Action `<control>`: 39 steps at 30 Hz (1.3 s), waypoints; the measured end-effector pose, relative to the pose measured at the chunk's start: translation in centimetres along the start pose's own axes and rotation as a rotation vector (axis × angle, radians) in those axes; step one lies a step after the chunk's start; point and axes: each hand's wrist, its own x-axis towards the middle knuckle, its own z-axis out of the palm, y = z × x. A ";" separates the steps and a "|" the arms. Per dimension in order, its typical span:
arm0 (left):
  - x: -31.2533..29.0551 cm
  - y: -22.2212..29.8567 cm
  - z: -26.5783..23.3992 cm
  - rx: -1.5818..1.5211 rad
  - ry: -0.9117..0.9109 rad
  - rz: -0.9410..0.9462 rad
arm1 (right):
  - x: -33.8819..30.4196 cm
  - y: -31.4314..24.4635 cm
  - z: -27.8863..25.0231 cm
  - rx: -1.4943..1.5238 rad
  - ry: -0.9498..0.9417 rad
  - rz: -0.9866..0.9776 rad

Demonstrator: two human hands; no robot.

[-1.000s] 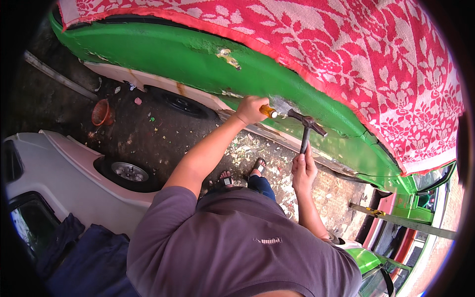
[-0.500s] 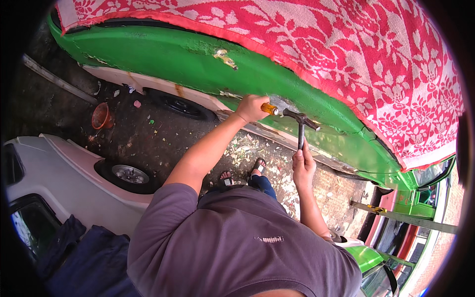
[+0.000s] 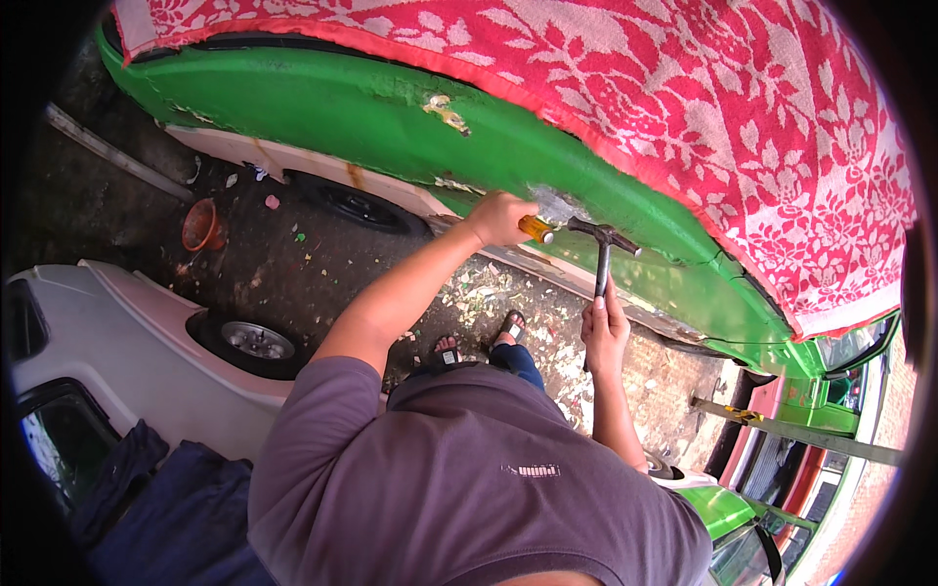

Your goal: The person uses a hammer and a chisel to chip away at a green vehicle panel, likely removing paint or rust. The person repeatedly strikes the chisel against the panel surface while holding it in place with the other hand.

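My left hand (image 3: 500, 219) is closed round an amber-handled tool (image 3: 534, 229), held against the side of a green vehicle body (image 3: 342, 112). Its blade or tip is hidden by my fingers, so I cannot tell its exact kind. In my right hand (image 3: 606, 330) is a hammer (image 3: 604, 256), gripped partway along its dark handle. The hammer's head stands just right of the amber handle's butt end, with a small gap between them. Beside my left hand, a bare greyish patch (image 3: 559, 203) shows in the green paint.
A red-and-white floral cloth (image 3: 703, 117) covers the vehicle's top. Paint flakes (image 3: 484, 293) litter the ground round my feet. A white car (image 3: 166, 342) stands at left, near an orange pot (image 3: 202, 227). A metal bar (image 3: 801, 430) runs at right.
The hammer's head has shifted slightly right, away from the amber handle's end. The amber handle has tilted a little downward. My left hand stays in nearly the same place.
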 end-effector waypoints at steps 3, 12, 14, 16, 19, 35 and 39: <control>0.1 -0.3 -0.6 -0.029 -0.074 -0.042 | 0.0 -0.1 -0.3 0.007 -0.002 0.005; 1.6 0.8 -2.5 -0.050 -0.386 -0.044 | -0.2 0.0 -0.6 0.001 -0.035 0.024; 1.8 0.7 -2.6 -0.062 -0.407 -0.077 | -0.4 -0.1 -0.6 -0.008 -0.044 0.022; 1.9 0.6 -2.4 -0.061 -0.392 -0.090 | -0.6 0.0 -0.7 -0.011 -0.053 0.010; 1.6 0.3 -1.9 -0.035 -0.324 -0.066 | -0.8 0.1 -0.9 0.003 -0.043 0.007; 1.0 0.1 -0.7 0.092 -0.198 0.025 | -1.1 1.8 -1.9 0.036 -0.009 0.021; 1.3 0.6 0.1 0.093 -0.208 0.017 | -1.1 1.4 -1.8 0.057 -0.021 0.017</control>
